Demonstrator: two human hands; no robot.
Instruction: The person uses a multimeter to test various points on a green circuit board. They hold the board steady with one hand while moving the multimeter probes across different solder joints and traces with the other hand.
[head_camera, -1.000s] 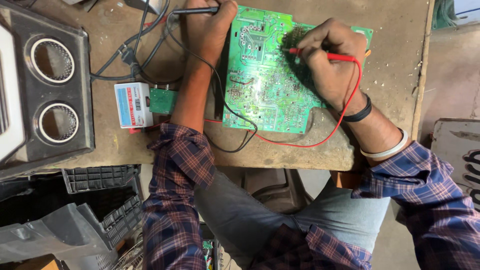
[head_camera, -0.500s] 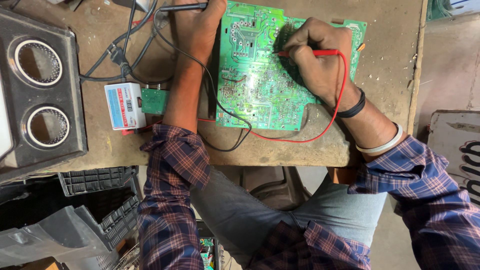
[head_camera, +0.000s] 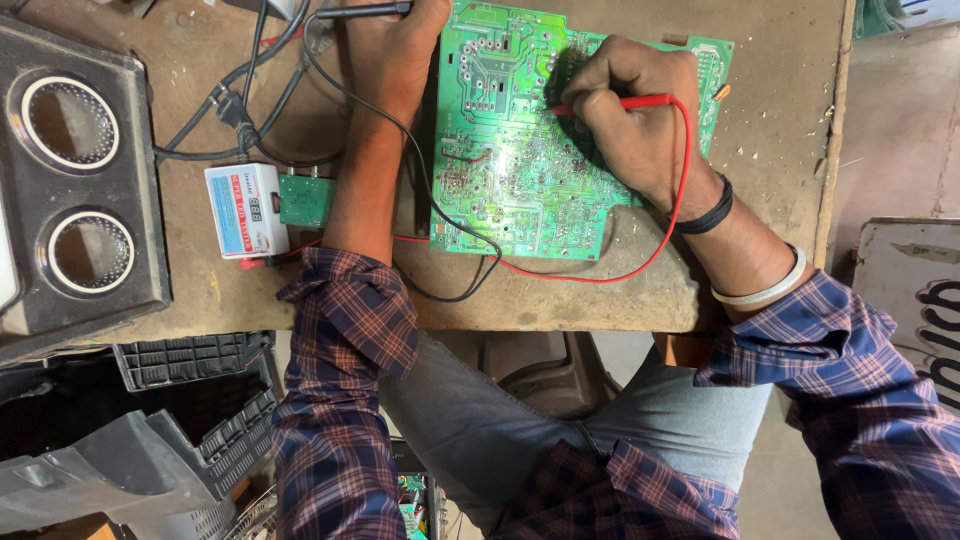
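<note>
A green circuit board lies solder side up on a worn wooden workbench. My right hand grips a red test probe with its tip down on the board's upper middle. Its red wire loops round below the board. My left hand rests at the board's top left edge and holds a black test probe. A black wire runs from it across my forearm and the board.
A small white and blue tester box with a green module sits left of my forearm. A dark speaker cabinet with two round grilles fills the bench's left side. Black cables lie above. Black plastic casings sit below left.
The view has shifted slightly, so bench and board sit higher in frame. My right hand with the red probe has shifted a little on the board. My left hand stays at the board's corner.
</note>
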